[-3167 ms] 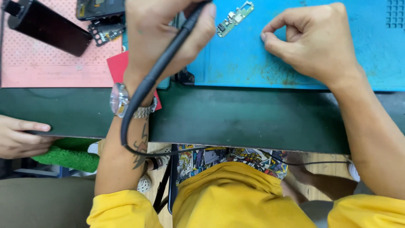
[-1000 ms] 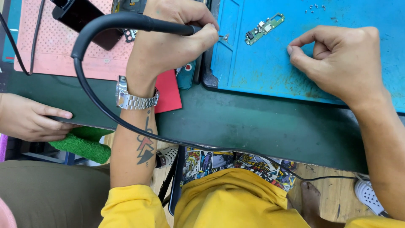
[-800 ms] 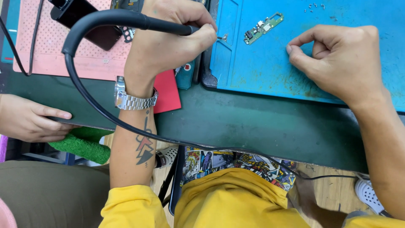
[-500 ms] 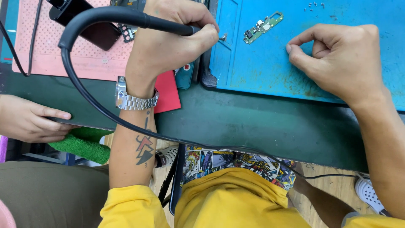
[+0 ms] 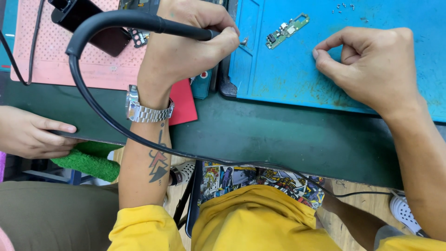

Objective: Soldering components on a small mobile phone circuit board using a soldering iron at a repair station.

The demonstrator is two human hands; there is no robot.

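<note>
Bright even overhead light, soft shadows, sharp focus

Red flat packet [image 5: 182, 103] and teal packet [image 5: 202, 83] under left wrist, on bench.

Pink perforated mat [image 5: 69, 60], perhaps silicone

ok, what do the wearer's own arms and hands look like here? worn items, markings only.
Both hands are bare, no gloves. Yellow sleeves end above the elbows: left sleeve, right sleeve. The left hand has a silver metal-link wristwatch at the wrist and a dark and red tattoo on the forearm. The right hand and its forearm show no watch, ring or marking.
</note>
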